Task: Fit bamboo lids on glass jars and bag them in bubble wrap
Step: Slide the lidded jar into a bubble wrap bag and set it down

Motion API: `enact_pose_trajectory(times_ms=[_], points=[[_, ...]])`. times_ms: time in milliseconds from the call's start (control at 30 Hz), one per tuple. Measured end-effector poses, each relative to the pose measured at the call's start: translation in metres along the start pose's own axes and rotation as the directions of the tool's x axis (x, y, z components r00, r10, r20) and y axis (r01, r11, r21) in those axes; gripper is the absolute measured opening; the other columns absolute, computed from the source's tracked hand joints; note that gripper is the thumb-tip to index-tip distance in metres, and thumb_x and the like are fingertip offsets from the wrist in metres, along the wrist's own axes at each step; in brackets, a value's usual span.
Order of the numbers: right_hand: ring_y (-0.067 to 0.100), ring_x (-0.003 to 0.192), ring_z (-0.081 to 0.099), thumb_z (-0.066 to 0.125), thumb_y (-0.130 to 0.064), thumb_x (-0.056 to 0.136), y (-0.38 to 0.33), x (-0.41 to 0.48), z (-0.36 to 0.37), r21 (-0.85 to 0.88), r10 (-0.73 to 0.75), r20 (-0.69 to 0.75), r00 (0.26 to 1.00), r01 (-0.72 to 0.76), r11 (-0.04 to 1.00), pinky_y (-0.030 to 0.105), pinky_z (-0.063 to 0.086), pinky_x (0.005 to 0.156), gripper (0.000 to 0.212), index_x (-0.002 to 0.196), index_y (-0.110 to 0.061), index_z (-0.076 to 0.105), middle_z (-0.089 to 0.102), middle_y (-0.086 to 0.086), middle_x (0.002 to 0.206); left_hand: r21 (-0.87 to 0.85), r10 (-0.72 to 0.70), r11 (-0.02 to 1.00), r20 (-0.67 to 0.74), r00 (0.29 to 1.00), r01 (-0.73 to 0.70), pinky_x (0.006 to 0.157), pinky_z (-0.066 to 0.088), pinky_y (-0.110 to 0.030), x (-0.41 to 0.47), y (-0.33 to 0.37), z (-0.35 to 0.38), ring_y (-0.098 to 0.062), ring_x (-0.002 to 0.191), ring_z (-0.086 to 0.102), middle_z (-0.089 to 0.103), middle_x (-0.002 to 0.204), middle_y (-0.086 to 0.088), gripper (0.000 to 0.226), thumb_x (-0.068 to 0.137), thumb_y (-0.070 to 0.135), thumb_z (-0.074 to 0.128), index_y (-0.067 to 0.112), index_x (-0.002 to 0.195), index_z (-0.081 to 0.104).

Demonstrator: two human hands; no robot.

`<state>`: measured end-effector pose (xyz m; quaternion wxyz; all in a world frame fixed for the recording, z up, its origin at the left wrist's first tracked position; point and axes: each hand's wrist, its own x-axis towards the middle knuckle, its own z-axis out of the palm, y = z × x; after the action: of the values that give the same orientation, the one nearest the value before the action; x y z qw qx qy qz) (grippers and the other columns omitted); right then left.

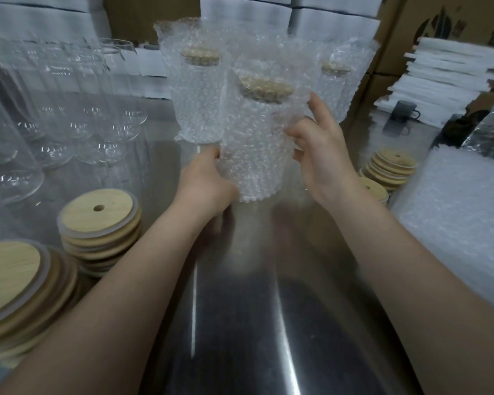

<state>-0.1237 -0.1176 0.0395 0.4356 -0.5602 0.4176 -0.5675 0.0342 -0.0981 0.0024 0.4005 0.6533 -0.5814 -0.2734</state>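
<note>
2 bare forearms extended, left hand (208, 181) and right hand (325, 163) gripping bagged jar (257, 149)

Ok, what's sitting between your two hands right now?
The bubble-wrapped jar, bamboo lid on, fills the gap; the left hand and right hand grip its sides. The head view shows it.

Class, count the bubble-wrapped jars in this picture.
3: the held jar, between left hand and right hand; the back-left jar; the back-right jar. More may hide behind.
</note>
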Motion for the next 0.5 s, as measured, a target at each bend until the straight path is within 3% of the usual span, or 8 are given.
enact_pose_trajectory(times_ms=[100, 233, 367, 500], points=[[0.024, 0.111, 0.061, 0.053, -0.001, 0.093, 0.0, 0.001, -0.001, 0.052, -0.024, -0.022, 0.999, 0.026, 0.998, 0.036, 0.046, 0.088, 0.061, 0.15, -0.016, 0.036, 0.062, 0.008, 0.118, 0.041, 0.034, 0.999, -0.057, 0.998, -0.032, 0.083, 0.051, -0.033, 0.001, -0.003, 0.001, -0.03, 0.098, 0.063, 0.068, 0.1, -0.005, 0.029, 0.081, 0.009, 0.064, 0.025, 0.104, 0.061], [0.021, 0.107, 0.058, 0.053, 0.001, 0.094, -0.003, 0.0, 0.0, 0.109, -0.04, -0.075, 0.996, 0.048, 0.993, 0.032, 0.044, 0.083, 0.056, 0.147, -0.008, 0.04, 0.059, 0.005, 0.113, -0.024, 0.034, 0.999, -0.154, 0.987, -0.039, 0.085, 0.054, -0.04, 0.006, -0.004, 0.003, -0.031, 0.097, 0.064, 0.067, 0.092, -0.002, 0.036, 0.081, 0.005, 0.055, 0.024, 0.109, 0.063], [0.014, 0.089, 0.059, 0.054, -0.004, 0.097, -0.007, -0.003, 0.0, 0.133, -0.066, -0.12, 0.991, 0.082, 0.988, 0.035, 0.043, 0.08, 0.041, 0.138, -0.007, 0.051, 0.064, -0.003, 0.099, -0.395, 0.073, 0.905, -0.224, 0.972, -0.159, 0.069, 0.048, -0.025, 0.003, 0.008, -0.001, -0.014, 0.084, 0.063, 0.063, 0.095, 0.007, 0.045, 0.073, 0.005, 0.054, 0.028, 0.111, 0.058], [0.011, 0.08, 0.059, 0.06, -0.004, 0.095, -0.011, -0.004, 0.001, 0.159, -0.102, -0.17, 0.98, 0.13, 0.979, 0.034, 0.044, 0.074, 0.04, 0.134, -0.002, 0.055, 0.064, 0.002, 0.1, -0.645, 0.203, 0.702, -0.223, 0.953, -0.301, 0.074, 0.048, -0.014, -0.006, 0.018, -0.009, -0.01, 0.104, 0.063, 0.064, 0.12, -0.002, 0.056, 0.07, 0.009, 0.054, 0.021, 0.125, 0.059]])
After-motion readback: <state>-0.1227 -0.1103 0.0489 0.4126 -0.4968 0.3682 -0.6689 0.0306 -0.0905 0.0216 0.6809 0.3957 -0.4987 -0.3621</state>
